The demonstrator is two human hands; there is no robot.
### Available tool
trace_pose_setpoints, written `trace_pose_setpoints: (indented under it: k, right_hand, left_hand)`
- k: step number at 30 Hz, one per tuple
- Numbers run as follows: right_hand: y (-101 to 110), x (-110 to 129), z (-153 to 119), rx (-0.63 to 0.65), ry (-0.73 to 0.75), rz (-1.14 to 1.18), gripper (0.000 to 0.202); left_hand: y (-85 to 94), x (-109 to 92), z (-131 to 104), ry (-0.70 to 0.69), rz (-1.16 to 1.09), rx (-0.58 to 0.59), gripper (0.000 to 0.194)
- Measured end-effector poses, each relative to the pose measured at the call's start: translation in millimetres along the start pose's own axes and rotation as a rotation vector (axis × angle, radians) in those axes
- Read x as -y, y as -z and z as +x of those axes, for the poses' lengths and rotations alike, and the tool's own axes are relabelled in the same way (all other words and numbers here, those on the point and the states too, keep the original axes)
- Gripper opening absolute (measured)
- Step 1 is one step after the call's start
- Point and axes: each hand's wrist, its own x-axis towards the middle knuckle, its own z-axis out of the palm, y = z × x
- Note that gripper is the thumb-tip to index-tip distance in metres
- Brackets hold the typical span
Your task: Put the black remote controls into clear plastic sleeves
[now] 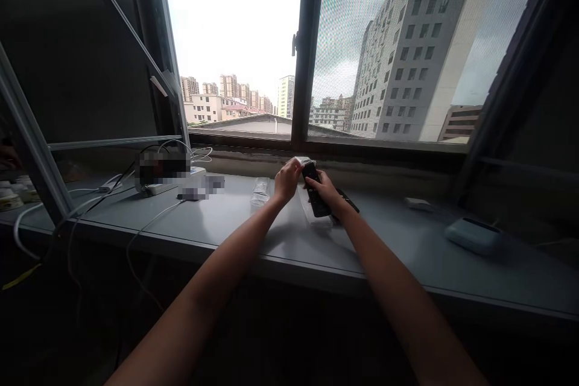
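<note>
In the head view my right hand [330, 188] is closed around a black remote control [318, 200], held tilted above the desk with its buttoned face partly showing. My left hand [286, 181] pinches clear plastic wrapping [305, 160] at the remote's upper end. Below the remote, a clear plastic sleeve [316, 219] lies on or just over the desk; I cannot tell whether it joins the pinched piece. A second black remote [349, 201] rests behind my right wrist, partly hidden. To the left of my left hand lies a crumpled clear plastic packet [260, 192].
The grey desk [217, 226] runs under a window [239, 42]. At left stand a power strip [198, 172], white cables [149, 229] and blurred-out items. A metal frame post [31, 132] rises there. At right sit a pale blue box [473, 235] and a small white object [418, 204].
</note>
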Motion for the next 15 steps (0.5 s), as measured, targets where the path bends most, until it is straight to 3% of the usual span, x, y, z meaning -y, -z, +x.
trace_pose_setpoints:
  k: [7,13,15]
  right_hand:
    - [3.1,-4.3,3.3,-0.014,-0.002,-0.021,0.049]
    - [7.4,-12.2,10.2,-0.047,0.028,-0.051,0.073]
    - [10.6,-15.7,14.0,-0.027,0.086,-0.101,0.066]
  left_hand:
    - [2.0,-1.8,-0.3,-0.096,0.208,0.031,0.020]
    - [1.7,-1.8,-0.7,-0.174,0.236,0.101,0.023]
    - [2.0,-2.9,-1.1,-0.181,0.253,0.119,0.024]
